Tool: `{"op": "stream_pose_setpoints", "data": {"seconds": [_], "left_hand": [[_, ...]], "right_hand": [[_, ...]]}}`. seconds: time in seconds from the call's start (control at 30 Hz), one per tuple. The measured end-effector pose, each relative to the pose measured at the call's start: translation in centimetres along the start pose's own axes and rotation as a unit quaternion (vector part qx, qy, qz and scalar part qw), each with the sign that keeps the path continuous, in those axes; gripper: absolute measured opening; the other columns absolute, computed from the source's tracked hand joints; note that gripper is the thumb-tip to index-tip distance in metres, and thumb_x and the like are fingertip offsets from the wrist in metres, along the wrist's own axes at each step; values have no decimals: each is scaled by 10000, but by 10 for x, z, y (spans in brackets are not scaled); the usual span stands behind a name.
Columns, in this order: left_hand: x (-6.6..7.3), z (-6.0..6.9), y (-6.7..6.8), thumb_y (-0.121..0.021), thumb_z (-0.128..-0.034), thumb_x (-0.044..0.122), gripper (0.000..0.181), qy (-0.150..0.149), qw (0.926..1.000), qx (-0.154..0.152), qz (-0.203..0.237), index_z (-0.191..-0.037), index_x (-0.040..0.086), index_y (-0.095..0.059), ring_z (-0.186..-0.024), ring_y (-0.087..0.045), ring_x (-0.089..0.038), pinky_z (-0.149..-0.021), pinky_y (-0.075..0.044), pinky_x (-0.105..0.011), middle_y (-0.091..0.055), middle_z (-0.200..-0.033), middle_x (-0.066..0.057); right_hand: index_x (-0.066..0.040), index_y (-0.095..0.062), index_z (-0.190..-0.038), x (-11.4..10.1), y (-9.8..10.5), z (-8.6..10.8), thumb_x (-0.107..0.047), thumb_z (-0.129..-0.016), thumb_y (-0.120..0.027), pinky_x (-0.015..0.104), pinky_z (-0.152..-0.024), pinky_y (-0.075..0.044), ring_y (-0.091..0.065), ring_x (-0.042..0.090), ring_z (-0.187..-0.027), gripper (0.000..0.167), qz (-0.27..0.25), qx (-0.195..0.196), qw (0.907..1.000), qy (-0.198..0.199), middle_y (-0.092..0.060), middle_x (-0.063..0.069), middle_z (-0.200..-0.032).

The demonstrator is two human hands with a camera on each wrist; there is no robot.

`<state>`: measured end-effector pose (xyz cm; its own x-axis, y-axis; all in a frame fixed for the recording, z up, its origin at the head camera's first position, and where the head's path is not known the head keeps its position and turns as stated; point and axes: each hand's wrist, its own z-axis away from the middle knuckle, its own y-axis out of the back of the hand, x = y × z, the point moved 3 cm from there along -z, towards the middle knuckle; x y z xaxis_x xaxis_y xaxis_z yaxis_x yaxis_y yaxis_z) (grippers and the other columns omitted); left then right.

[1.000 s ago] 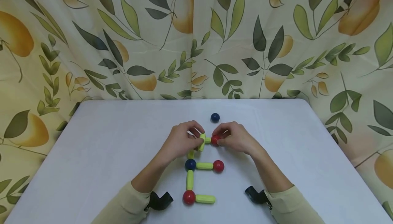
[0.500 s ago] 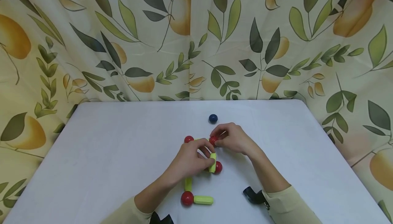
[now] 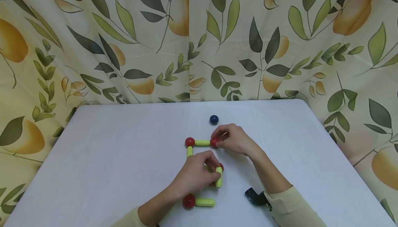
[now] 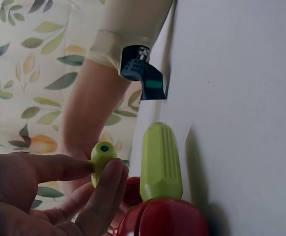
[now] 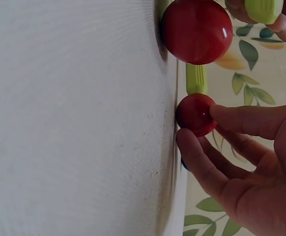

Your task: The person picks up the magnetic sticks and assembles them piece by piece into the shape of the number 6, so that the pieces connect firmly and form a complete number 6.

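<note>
My left hand (image 3: pixel 199 173) pinches a yellow-green magnetic rod (image 3: pixel 219 178) between thumb and fingers, its dark end showing in the left wrist view (image 4: pixel 104 148). It hovers over the middle of a figure of rods and balls, hiding the blue ball there. Beside the held rod a red ball (image 3: pixel 221 167) peeks out. My right hand (image 3: pixel 234 139) holds another red ball (image 3: pixel 213 142) by its fingertips, at the end of the top rod (image 3: pixel 202 143). That rod runs left to a corner red ball (image 3: pixel 189 142), from which a further rod (image 3: pixel 189 151) leads down under my left hand.
Nearest me, a red ball (image 3: pixel 188 201) has a rod (image 3: pixel 205 202) pointing right. A loose blue ball (image 3: pixel 214 119) lies beyond my right hand on the white table (image 3: pixel 124 133). A black wrist camera (image 3: pixel 256 197) sticks out from the right sleeve. Patterned cloth hangs behind.
My left hand has carried the rod from beside the top ball toward me and slightly right, near the middle red ball. My right hand stays on the top right ball.
</note>
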<state>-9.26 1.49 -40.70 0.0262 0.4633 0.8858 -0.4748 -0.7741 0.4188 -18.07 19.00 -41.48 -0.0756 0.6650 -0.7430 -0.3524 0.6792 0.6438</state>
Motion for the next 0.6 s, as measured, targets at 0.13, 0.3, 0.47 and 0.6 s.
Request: {"op": "stream_pose_setpoints", "data": {"seconds": [0.13,0.3,0.47,0.6], "left_hand": [[-1,3,-4,-778,-858,114,129,-30,10000,10,-67,-926,176,-688,-635,-655,-94,-631,-484,-255,-706,-759,82],[-3,5,-9,-781,-856,110,144,60,10000,-20,-18,-936,154,-669,-627,-657,-96,-640,-498,-255,-704,-749,71],[-6,7,-14,-784,-847,98,153,245,9997,4,49,-934,146,-668,-667,-632,-106,-624,-494,-244,-687,-750,56],[-9,7,-18,-794,-859,98,154,336,9993,16,144,-940,140,-670,-673,-622,-130,-604,-493,-244,-677,-755,41]], "right_hand": [[-137,-773,-1042,0,-1,0,-61,-890,-780,310,-777,-541,-677,213,-919,170,55,28,10000,-5,-726,52,-1027],[-128,-773,-1048,-1,-1,0,-57,-893,-777,319,-787,-550,-679,225,-930,171,74,42,10000,3,-728,68,-1035],[-111,-769,-1059,-2,-1,0,-59,-899,-774,332,-798,-560,-679,228,-935,169,82,16,10000,35,-727,83,-1049],[-107,-767,-1060,-2,-2,0,-56,-900,-773,330,-798,-561,-681,226,-930,169,92,33,10000,22,-726,82,-1043]]}}
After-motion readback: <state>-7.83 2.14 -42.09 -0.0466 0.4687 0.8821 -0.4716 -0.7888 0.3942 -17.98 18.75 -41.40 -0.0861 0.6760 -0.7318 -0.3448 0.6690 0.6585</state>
